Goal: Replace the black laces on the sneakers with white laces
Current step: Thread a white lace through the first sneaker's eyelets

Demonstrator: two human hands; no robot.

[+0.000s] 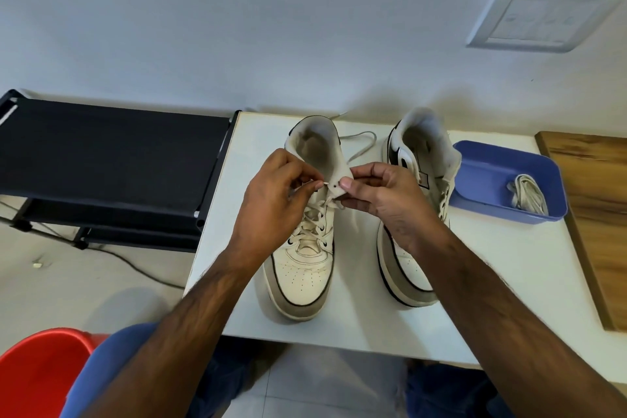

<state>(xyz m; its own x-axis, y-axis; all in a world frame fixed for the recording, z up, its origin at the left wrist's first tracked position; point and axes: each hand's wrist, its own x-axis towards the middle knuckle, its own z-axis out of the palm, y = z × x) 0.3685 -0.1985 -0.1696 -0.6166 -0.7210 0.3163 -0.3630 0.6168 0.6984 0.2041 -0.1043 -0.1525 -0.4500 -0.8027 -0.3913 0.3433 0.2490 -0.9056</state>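
White lace (310,219) criss-crosses the lower eyelets of the left shoe (303,248), which stands on the white table (481,282), toe toward the person. Left hand (271,204) pinches the lace tip between thumb and forefinger, other fingers curled, tip right at the top eyelet on the shoe's collar flap. Right hand (383,197) pinches that collar flap between thumb and fingers, just beside the two dark top eyelets. A loose lace end (361,142) loops on the table behind the shoe, between both shoes.

Right shoe (412,214) stands beside the left one, apart from it, partly hidden by the right forearm; some white lace shows at its eyelets, how far up cannot be told.

Blue tray (475,173) sits on the table just right of the right shoe, with a bundle of pale laces (529,195) inside near its right end. Wooden board (593,200) lies at the table's right edge. Black rack (112,153) stands left of the table, touching its far corner. Red bucket (37,373) at bottom left on the floor. Switch plate (546,15) on the wall, upper right.
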